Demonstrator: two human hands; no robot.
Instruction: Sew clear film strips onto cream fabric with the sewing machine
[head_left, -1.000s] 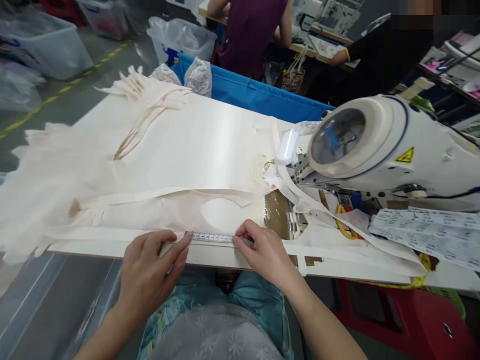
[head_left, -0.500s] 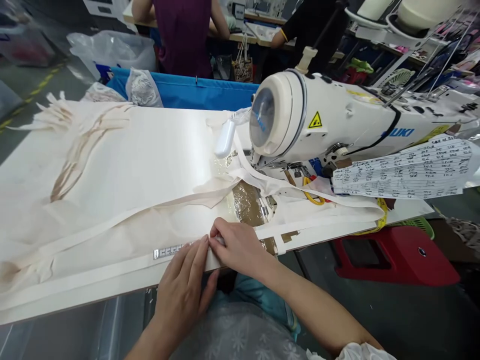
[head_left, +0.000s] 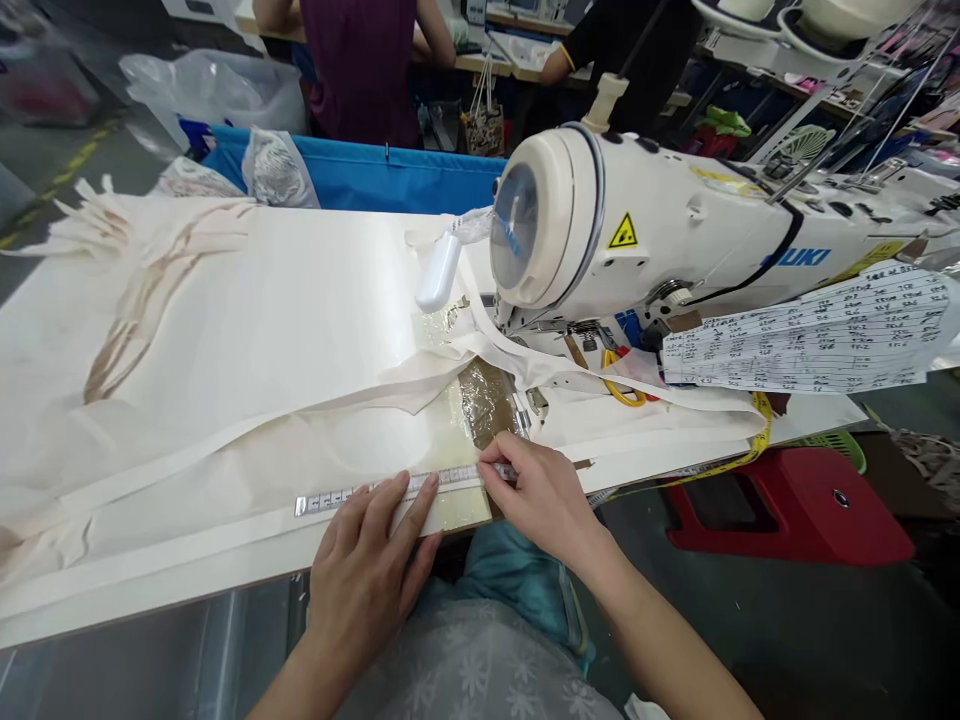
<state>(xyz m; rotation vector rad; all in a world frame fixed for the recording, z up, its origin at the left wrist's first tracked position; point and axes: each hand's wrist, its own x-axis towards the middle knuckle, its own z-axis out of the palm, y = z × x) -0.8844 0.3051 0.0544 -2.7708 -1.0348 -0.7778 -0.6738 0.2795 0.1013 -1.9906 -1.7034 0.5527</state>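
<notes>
A white tape measure [head_left: 450, 478] lies along a cream fabric strip [head_left: 225, 532] near the table's front edge. Its metal end rests to the left of my left hand [head_left: 375, 540], which is flat with fingers spread, pressing on tape and strip. My right hand [head_left: 536, 490] pinches the tape further right, beside a clear-taped brown patch of the table. More of the tape, its yellow side showing, hangs by the front edge at right. Behind my hands, a long cream band [head_left: 247, 432] runs across the table towards the sewing machine [head_left: 570, 220].
Yellow-handled scissors [head_left: 622, 385] lie below the machine arm, near a handwritten sheet [head_left: 802, 335]. Cream strips [head_left: 150, 290] are heaped at the table's left. A red stool [head_left: 795, 510] stands at right. Two people sit beyond the blue cloth bin [head_left: 360, 180].
My right hand has moved right along the edge, away from my left hand, drawing the tape out between them. My left hand's fingers have spread apart. The view has shifted slightly.
</notes>
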